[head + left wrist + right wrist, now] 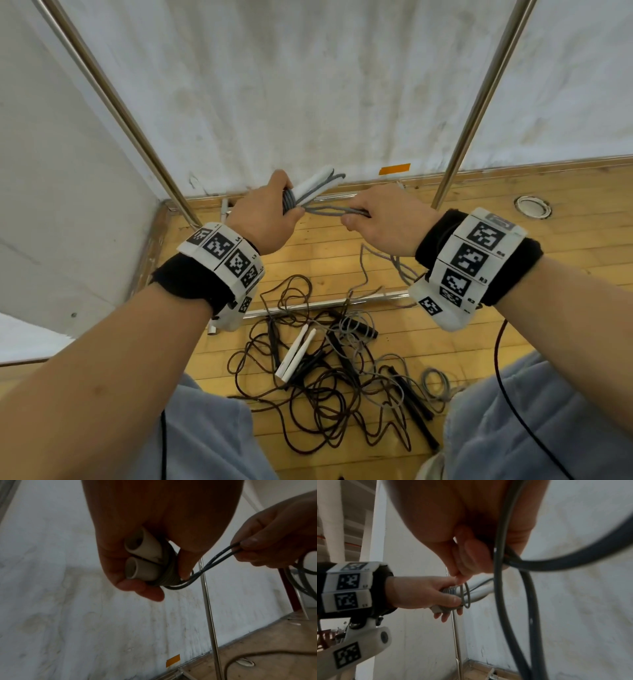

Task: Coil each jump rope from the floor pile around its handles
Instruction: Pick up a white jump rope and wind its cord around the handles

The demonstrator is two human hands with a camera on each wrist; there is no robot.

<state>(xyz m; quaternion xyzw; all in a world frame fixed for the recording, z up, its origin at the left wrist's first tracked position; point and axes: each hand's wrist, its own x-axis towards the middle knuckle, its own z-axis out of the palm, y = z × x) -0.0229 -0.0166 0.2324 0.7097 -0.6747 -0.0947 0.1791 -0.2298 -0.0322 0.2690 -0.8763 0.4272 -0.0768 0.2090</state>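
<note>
My left hand (270,209) grips a pair of white handles (315,186) side by side, with several turns of grey rope (329,210) wound round them. In the left wrist view the handles (140,559) show end-on and the coils (169,574) sit under my thumb. My right hand (380,219) pinches the doubled grey rope just right of the handles, and the slack hangs down to the floor. The right wrist view has the rope (498,574) looping past my right hand (471,540) and my left hand (423,593) holding the handles (477,592). A tangled pile of ropes (329,377) lies on the floor below.
The pile holds brown and grey ropes, another pair of white handles (296,353) and black handles (411,394). Two slanted metal poles (113,99) (479,102) flank my hands before a white wall. A metal bar (325,303) lies on the wooden floor, and my knees frame the pile.
</note>
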